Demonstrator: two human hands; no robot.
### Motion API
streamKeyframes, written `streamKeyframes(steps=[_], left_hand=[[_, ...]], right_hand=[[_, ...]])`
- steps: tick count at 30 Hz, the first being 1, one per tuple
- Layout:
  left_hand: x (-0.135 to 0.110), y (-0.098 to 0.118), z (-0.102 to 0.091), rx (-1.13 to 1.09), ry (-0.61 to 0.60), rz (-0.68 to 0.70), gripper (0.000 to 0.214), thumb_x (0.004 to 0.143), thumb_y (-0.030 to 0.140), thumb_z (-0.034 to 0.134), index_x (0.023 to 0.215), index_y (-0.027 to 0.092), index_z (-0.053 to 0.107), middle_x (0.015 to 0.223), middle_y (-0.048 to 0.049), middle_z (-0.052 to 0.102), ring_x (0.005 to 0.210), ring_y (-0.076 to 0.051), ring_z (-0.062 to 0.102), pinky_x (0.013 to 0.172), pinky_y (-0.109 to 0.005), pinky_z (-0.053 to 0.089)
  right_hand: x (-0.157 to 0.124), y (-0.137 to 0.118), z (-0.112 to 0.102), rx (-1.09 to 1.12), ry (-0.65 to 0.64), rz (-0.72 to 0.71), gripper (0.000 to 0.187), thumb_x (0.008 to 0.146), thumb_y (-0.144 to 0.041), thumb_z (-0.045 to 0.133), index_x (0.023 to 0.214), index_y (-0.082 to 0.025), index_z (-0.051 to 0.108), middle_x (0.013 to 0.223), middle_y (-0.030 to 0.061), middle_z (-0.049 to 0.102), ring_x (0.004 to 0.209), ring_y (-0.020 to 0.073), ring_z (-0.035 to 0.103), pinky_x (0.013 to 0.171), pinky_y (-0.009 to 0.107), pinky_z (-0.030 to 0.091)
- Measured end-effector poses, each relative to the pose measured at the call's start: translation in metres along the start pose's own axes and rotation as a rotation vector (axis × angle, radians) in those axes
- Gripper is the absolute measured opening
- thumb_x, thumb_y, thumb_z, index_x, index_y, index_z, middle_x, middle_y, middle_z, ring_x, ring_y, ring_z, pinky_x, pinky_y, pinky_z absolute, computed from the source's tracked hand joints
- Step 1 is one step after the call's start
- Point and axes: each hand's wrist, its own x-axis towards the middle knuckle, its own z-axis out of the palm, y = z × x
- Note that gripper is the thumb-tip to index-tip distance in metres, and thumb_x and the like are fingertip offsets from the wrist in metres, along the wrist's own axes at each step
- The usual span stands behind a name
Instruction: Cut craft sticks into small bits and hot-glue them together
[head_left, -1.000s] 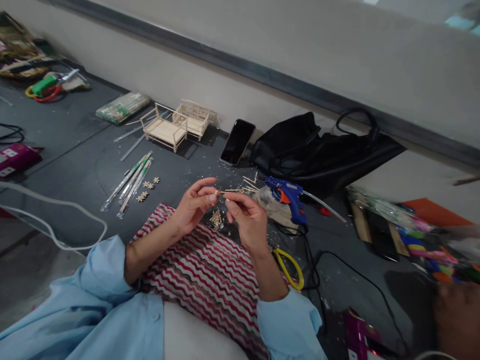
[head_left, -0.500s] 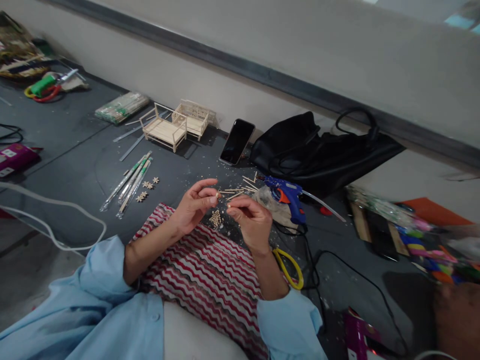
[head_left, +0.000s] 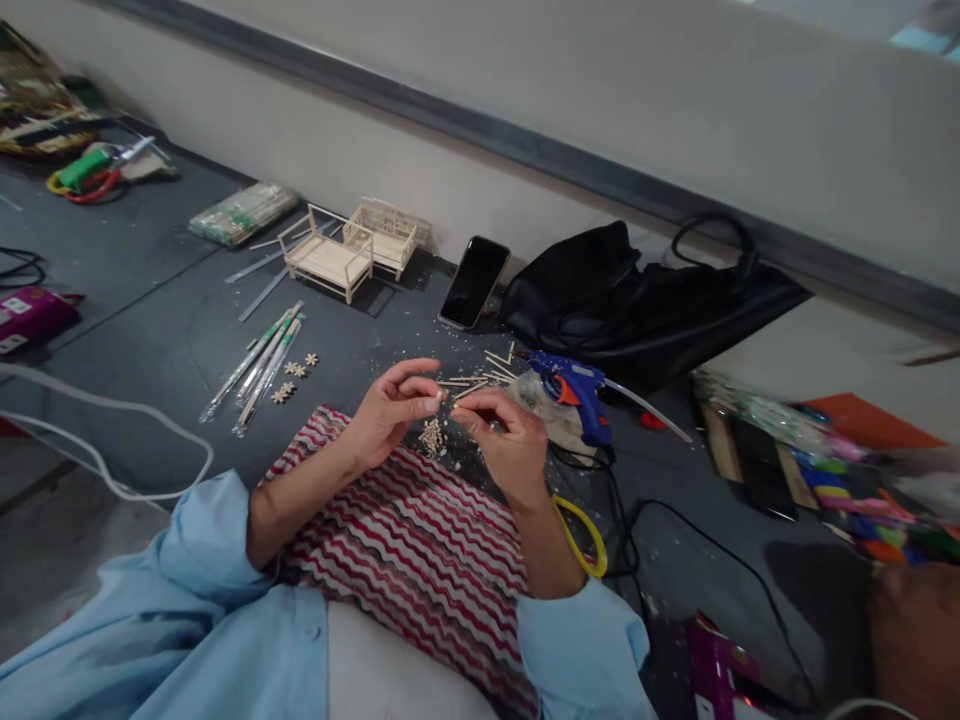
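My left hand (head_left: 395,408) pinches a tiny pale wooden piece (head_left: 440,397) between thumb and forefinger, the other fingers loosely curled. Close beside it, my right hand (head_left: 510,440) is closed in a pinch, its fingertips almost meeting the left ones. Something small and pale seems to sit in that pinch, too small to name. Below the fingertips lies a heap of tiny wooden bits (head_left: 432,437). Short thin wooden sticks (head_left: 472,382) are scattered just behind the hands. Left of them are small wooden flower shapes (head_left: 295,369).
Two miniature wooden benches (head_left: 330,262) stand by the wall, near a phone (head_left: 475,283) and a black bag (head_left: 592,300). A blue glue gun (head_left: 574,390) lies right, with yellow-handled scissors (head_left: 592,545) by my forearm. Plastic-wrapped sticks (head_left: 262,365) lie left. Another person's hand (head_left: 915,635) shows lower right.
My right hand has moved slightly up and toward the left hand, so the fingertips are closer together. The left thumb and forefinger have shifted slightly. Objects on the table have stayed put.
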Motion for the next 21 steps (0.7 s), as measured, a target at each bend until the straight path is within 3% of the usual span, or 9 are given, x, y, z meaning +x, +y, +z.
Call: streamKeyframes(steps=[5, 9, 21], left_hand=[[0.002, -0.001, -0.002, 0.056, -0.009, 0.010, 0.048, 0.059, 0.011, 0.085, 0.103, 0.020, 0.070, 0.077, 0.0016, 0.072, 0.073, -0.009, 0.063, 0.076, -0.023, 0.047], [0.003, -0.001, -0.004, 0.079, -0.022, 0.001, 0.045, 0.059, 0.011, 0.085, 0.101, 0.019, 0.071, 0.076, 0.0010, 0.072, 0.073, -0.010, 0.063, 0.077, -0.023, 0.047], [0.002, 0.000, -0.004, 0.113, -0.085, -0.101, 0.045, 0.058, 0.012, 0.086, 0.101, 0.017, 0.071, 0.074, -0.0009, 0.072, 0.067, -0.010, 0.064, 0.068, -0.023, 0.050]], right_hand=[[0.001, -0.006, -0.011, -0.332, -0.092, -0.235, 0.010, 0.089, -0.034, 0.065, 0.084, -0.025, 0.069, 0.081, 0.0017, 0.071, 0.083, 0.0184, 0.062, 0.079, 0.033, 0.047], [0.000, -0.010, -0.016, -0.493, -0.126, -0.345, 0.014, 0.092, -0.032, 0.059, 0.086, -0.023, 0.067, 0.083, 0.0036, 0.071, 0.085, 0.0183, 0.062, 0.080, 0.032, 0.046], [-0.001, -0.013, -0.019, -0.597, -0.199, -0.388, 0.016, 0.093, -0.034, 0.057, 0.087, -0.022, 0.065, 0.084, 0.0035, 0.069, 0.084, 0.0176, 0.059, 0.075, 0.029, 0.042]])
